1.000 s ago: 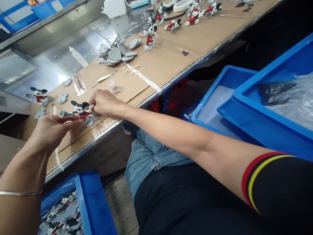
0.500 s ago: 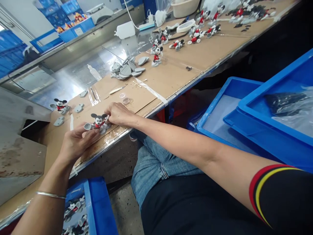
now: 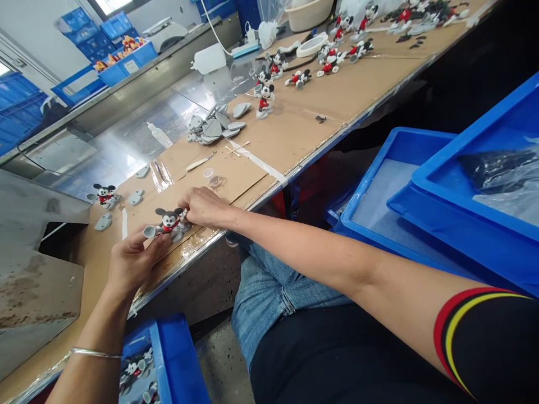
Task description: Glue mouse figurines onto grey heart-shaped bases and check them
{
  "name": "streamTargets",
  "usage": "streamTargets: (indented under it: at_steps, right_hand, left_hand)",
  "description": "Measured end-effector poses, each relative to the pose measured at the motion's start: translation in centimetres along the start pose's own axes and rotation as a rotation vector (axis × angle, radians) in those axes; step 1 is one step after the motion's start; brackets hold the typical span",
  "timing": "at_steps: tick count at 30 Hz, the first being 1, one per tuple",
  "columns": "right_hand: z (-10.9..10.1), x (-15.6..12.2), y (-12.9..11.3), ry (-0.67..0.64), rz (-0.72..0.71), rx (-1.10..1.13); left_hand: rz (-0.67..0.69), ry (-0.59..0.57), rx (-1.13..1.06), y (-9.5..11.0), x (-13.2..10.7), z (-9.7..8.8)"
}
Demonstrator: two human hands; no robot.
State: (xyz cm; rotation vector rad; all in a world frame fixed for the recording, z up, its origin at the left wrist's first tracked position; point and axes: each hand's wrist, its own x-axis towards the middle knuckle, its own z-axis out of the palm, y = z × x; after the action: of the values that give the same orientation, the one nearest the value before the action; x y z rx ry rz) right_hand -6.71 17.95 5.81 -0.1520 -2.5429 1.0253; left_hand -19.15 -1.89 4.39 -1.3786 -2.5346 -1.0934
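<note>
A Mickey Mouse figurine (image 3: 169, 220) with black ears, a red body and a grey cup-shaped piece is held just above the cardboard-covered table. My left hand (image 3: 133, 255) closes on its lower left side, near the grey cup. My right hand (image 3: 204, 207) pinches the figurine's other side, at its raised white arm; the fingertips are partly hidden. Another figurine (image 3: 105, 194) stands to the left, beside several flat grey base pieces (image 3: 135, 197). Beyond my right hand lie small clear round dishes (image 3: 215, 181) and a thin knife with a pale handle (image 3: 197, 163).
A heap of grey pieces (image 3: 211, 128) lies mid-table, with cotton swabs (image 3: 238, 148) nearby. More figurines (image 3: 264, 101) stand and lie farther right. Blue bins (image 3: 379, 163) sit right of my legs; another blue bin (image 3: 179, 359) holding figurines is below left. A stained metal box (image 3: 37, 269) borders the left.
The view has shifted slightly, so the table items appear a little lower or farther left. Both hands keep hold of the same figurine, with hardly any change in grip.
</note>
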Motion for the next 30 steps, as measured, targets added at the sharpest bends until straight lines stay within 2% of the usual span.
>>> streamTargets:
  at_steps: [3,9,14,22,30]
  right_hand:
    - [0.0,0.0,0.0,-0.001,0.001,0.000]
    - [-0.3,-0.2,-0.3,-0.008,0.012,0.007]
    - [-0.4,-0.3,-0.3,-0.009,0.000,0.005]
    - [-0.1,0.0,-0.1,0.000,-0.005,0.008]
    - [0.3,0.1,0.0,-0.013,0.021,0.010]
  left_hand:
    - [0.052,-0.041,-0.030,0.2,-0.1,-0.1]
    - [0.006,-0.137,-0.090,-0.2,0.1,-0.6]
    - [0.034,-0.108,-0.076,0.3,0.4,-0.6]
    - [0.048,-0.161,-0.064,1.1,0.9,-0.8]
    - [0.034,-0.139,-0.084,1.8,-0.3,0.0]
